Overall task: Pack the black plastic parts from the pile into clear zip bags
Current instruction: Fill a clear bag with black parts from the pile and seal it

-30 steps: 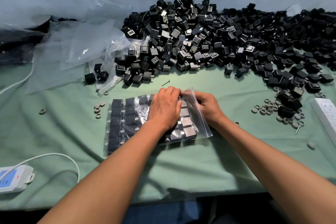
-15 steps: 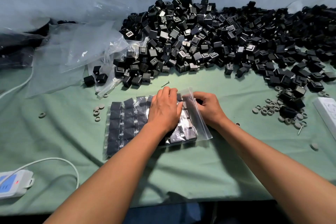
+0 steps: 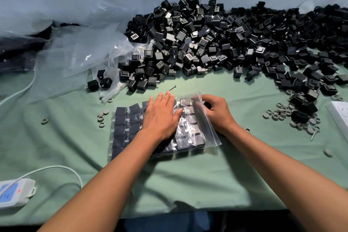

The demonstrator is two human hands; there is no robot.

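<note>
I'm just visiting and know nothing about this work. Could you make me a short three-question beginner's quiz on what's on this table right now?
1. True or false: the left hand lies flat on the zip bag.
2. What lies between the bag and the pile of black parts? A) a screw B) a pen C) a key
3. Fill in: the right hand grips the bag's ____ end.

Key: 1 true. 2 A, the screw. 3 open.
</note>
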